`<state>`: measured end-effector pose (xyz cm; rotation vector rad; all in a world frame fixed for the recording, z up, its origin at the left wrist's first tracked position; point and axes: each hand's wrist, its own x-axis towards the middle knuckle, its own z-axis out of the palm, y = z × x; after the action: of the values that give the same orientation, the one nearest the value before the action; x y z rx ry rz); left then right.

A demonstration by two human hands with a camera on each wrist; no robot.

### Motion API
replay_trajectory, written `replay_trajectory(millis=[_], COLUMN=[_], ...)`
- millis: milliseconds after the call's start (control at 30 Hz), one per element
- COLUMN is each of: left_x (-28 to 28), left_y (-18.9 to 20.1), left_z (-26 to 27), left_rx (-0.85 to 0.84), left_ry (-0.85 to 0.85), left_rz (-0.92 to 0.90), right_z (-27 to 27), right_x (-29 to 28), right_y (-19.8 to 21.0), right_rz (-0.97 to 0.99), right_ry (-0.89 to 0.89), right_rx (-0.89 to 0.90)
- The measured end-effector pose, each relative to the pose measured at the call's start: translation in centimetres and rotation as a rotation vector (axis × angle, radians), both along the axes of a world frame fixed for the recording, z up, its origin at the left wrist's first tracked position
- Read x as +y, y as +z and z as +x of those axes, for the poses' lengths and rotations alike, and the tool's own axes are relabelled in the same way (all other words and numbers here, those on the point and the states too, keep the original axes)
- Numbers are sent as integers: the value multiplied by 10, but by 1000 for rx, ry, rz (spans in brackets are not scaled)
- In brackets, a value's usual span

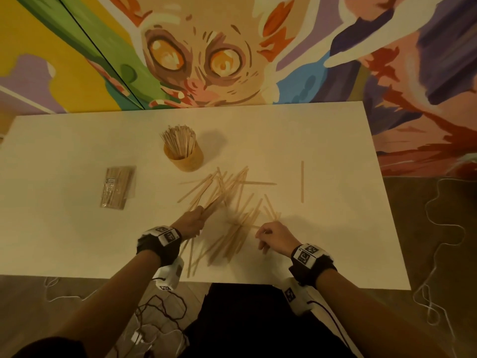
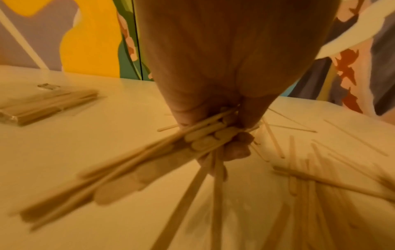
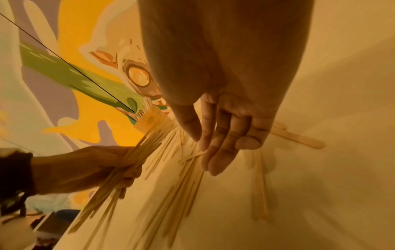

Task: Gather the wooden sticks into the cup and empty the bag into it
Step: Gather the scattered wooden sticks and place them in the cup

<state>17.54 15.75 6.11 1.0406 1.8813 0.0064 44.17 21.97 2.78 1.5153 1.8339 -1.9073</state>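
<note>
A white counter [image 1: 322, 151] carried everything, its far edge meeting a painted wall [image 1: 413, 73]. The mural [image 1: 201, 60] there showed a big-eyed pale creature amid yellow, green, purple and rust-red patches, with a thin dark seam [image 1: 98, 55] running diagonally through the green. Below the counter's near edge lay a grey-brown floor [image 1: 438, 306], crossed by pale looping cables [image 1: 436, 254] on one side and dark cables [image 1: 165, 306] on the other.

Left hand [image 1: 190, 224] fist-curled, gripping a bundle; right hand [image 1: 274, 234] palm down, fingers extended, loosely bent; both forearms reaching forward
</note>
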Motion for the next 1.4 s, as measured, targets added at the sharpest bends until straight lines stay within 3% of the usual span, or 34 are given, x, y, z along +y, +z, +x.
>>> replay_trajectory(millis=[167,267,367,533,767,933,1133,1233,1333,1400], left_x=[-6,2,14,27,39,49,56,62,64,63], left_y=[14,18,25,44,48,40,42,50,66,77], left_z=[15,23,32,46,56,66,73,72,75,79], left_rx=[-247,-231,-161,-68,31,162,142,115,-250,-534], left_ry=[224,270,145,-232,-509,-550,-581,-437,125,464], left_rz=[3,80,122,99,83,156,277,350,462,508], right_z=[-11,-16,-20,-21,-26,-32,-36,-27,-11,-4], right_x=[23,34,38,44,29,25,32,40,40,29], right_y=[16,27,35,43,52,57,62,73,83,83], right_rz=[-16,-47,-81,-162,-85,-96,75,-25,-250,-357], right_ry=[-200,-307,-379,-567,-414,-450,-365,-528,-700,-653], right_rx=[61,124,182,263,222,254,245,365,459,409])
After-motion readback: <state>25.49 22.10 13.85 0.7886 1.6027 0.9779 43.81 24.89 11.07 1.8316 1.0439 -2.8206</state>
